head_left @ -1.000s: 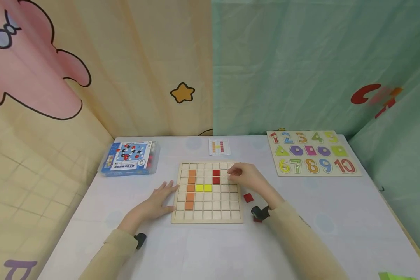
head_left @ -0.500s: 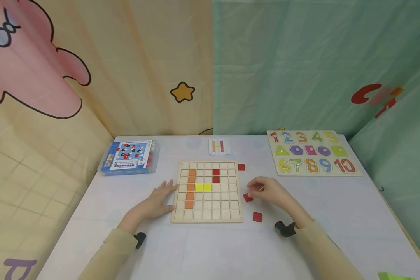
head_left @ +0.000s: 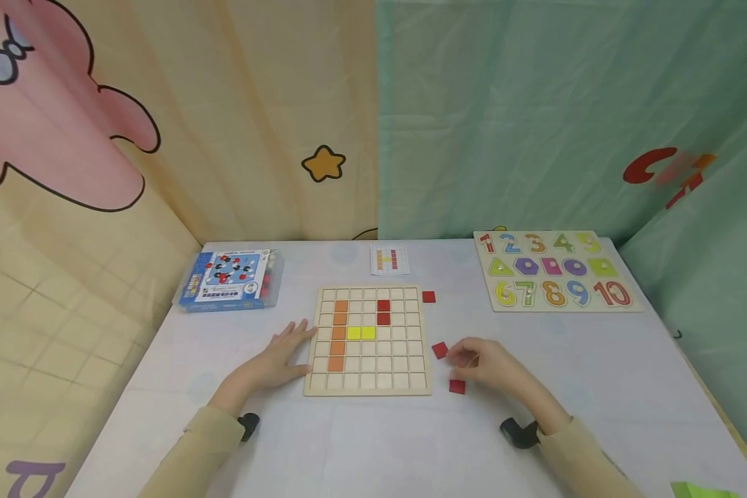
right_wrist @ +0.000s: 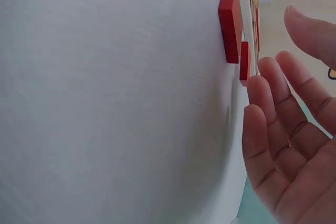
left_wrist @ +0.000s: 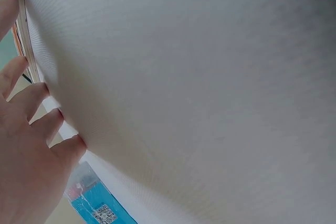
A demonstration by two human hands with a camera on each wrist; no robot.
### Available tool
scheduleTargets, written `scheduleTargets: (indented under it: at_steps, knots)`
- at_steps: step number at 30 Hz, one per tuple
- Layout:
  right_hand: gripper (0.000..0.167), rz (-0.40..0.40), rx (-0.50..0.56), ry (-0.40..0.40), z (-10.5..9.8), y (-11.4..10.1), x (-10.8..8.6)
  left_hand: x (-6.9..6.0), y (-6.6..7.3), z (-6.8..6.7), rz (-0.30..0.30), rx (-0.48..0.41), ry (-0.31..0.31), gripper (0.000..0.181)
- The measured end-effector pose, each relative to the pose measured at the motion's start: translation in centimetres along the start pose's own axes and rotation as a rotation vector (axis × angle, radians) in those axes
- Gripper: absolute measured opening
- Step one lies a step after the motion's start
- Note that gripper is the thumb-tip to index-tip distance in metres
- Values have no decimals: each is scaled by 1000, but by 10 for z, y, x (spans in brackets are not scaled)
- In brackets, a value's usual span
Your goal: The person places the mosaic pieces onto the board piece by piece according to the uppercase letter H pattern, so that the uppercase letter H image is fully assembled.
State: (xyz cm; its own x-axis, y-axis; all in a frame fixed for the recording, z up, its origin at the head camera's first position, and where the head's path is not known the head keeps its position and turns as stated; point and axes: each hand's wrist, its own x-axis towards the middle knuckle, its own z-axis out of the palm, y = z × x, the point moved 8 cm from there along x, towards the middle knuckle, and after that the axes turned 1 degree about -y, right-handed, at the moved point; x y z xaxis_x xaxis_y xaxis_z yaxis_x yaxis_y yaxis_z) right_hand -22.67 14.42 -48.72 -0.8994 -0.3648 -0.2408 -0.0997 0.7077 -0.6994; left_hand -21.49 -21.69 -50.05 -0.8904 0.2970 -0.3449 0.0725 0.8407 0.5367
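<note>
A wooden grid board (head_left: 409, 381) lies mid-table in the head view. On it are a column of orange square tiles (head_left: 338, 333), two yellow tiles (head_left: 361, 333) and two red tiles (head_left: 383, 312). My left hand (head_left: 281, 357) has its fingers spread, with thumb and fingertips at the board's left edge. To the right of the board my right hand (head_left: 488, 364) hovers with loosely bent fingers, holding nothing. Nearest to it are two loose red tiles, a tilted one (head_left: 440, 350) and a lower one (head_left: 457, 386). Another red tile (head_left: 429, 297) lies by the board's upper right corner.
A small pattern card (head_left: 389, 261) lies behind the board. At the back left stands a clear-and-blue box (head_left: 230, 280). A number-and-shape puzzle board (head_left: 558, 272) is at the back right. Curtains hang behind the table, and something green (head_left: 700, 490) shows at bottom right.
My right hand has drawn back from the board's upper right, leaving a red tile by that corner, and come down towards the lower loose tiles. My left hand has stayed put.
</note>
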Motion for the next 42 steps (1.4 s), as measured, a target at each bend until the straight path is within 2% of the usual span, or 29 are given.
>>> scheduleTargets:
  at_steps: [7, 27, 32, 42]
  knots:
    - [28, 8, -28, -10, 7, 4, -6, 0, 0, 0, -6, 1, -2, 77]
    - [28, -39, -105, -23, 12, 2, -11, -1, 0, -1, 1, -12, 1, 78]
    - [26, -9, -114, -16, 12, 1, -12, -2, 0, 0, -4, -13, 3, 78]
    - [26, 9, -94, -81, 17, 0, -12, -2, 1, -1, -2, -2, 5, 78]
